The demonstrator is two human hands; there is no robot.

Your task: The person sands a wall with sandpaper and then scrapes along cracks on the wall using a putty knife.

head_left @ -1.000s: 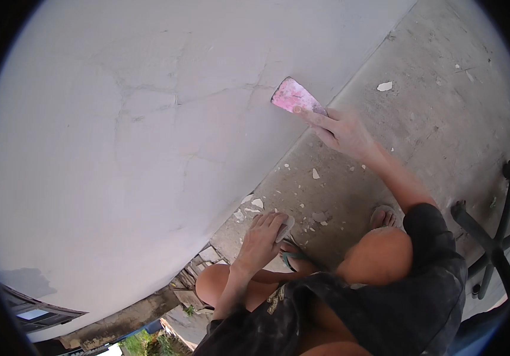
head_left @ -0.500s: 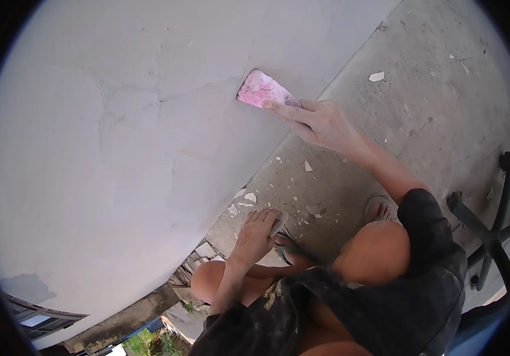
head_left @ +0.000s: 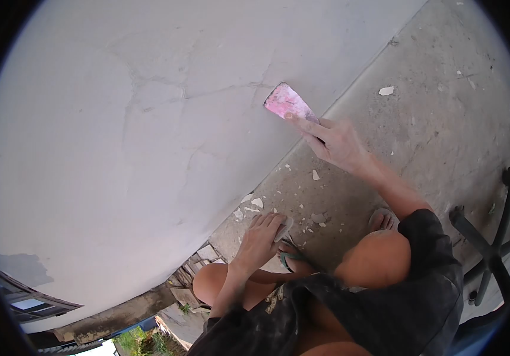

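Dusty with white powder, my right hand (head_left: 341, 141) grips a scraper (head_left: 289, 102) with a wide, pink-stained blade. The blade lies against the pale wall (head_left: 148, 166), just above the line where wall and floor meet, near a long crack. Lower in the view, my left hand (head_left: 261, 237) is closed round a pale, flat piece (head_left: 284, 228) beside my knee. Its fingers cover much of that piece, and I cannot make out what it is.
Pale flakes (head_left: 386, 91) are scattered over the concrete floor (head_left: 427, 124). A black wheeled chair base (head_left: 492, 252) stands at the right. Broken tiles (head_left: 207, 253) lie along the wall's foot at lower left. Green plants (head_left: 139, 342) and a dark window frame (head_left: 29, 304) show beyond.
The view swung one way and back. Against the wall, the scraper in my right hand has shifted slightly left, away from the floor line. My left hand keeps its hold.
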